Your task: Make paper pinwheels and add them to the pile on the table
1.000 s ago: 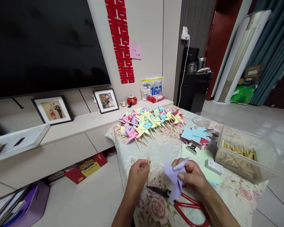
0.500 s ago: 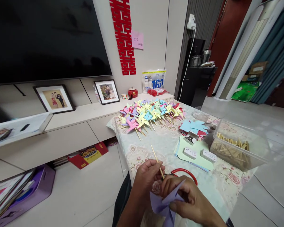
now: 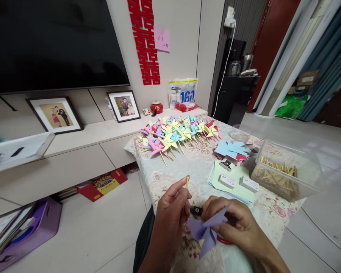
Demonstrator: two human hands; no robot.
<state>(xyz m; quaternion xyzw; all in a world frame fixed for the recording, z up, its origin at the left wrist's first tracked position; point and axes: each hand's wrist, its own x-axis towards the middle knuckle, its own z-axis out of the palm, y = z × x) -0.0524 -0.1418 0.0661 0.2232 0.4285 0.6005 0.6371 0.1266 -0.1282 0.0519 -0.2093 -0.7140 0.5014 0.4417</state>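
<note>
My left hand (image 3: 169, 206) pinches a thin wooden stick (image 3: 186, 182) that points up and away from me. Just to its right, my right hand (image 3: 232, 222) grips a folded lilac paper pinwheel (image 3: 204, 232) at its centre, close to the stick's lower end. Both hands hover over the near edge of the floral-cloth table (image 3: 193, 168). Red-handled scissors (image 3: 198, 211) lie under the hands, mostly hidden.
A heap of finished coloured pinwheels (image 3: 178, 134) lies at the table's far end. Blue cut papers (image 3: 232, 148), a green paper stack (image 3: 233, 181) with small boxes on it, and a clear tub of sticks (image 3: 284, 175) are to the right. A low TV cabinet (image 3: 74, 159) runs along the left.
Both hands drew back from the table middle toward me. The stick in the left hand tilted from leaning left to more upright, and the lilac paper stayed in the right hand.
</note>
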